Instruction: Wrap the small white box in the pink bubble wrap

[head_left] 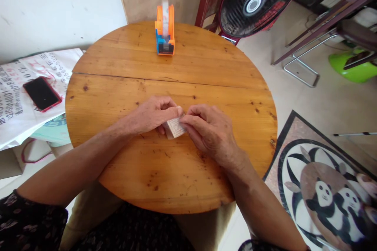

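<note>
A small white box (176, 128) with fine print on one face is held tilted above the middle of the round wooden table (165, 172). My left hand (154, 115) grips it from the left, thumb on its upper edge and fingers underneath. From the right, my right hand (210, 131) pinches at the box's right end with thumb and forefinger. The fingers partly cover the box, and what lies right under the right fingertips is hidden. An orange and blue tape dispenser (165, 33), loaded with a roll of tape, stands at the table's far edge.
A phone (43, 93) in a red case lies on a white printed sack (17, 117) to the left. Behind the table on the right is a dark red fan (259, 4). A panda-patterned floor mat (321, 188) and a green tub (353, 68) are further right.
</note>
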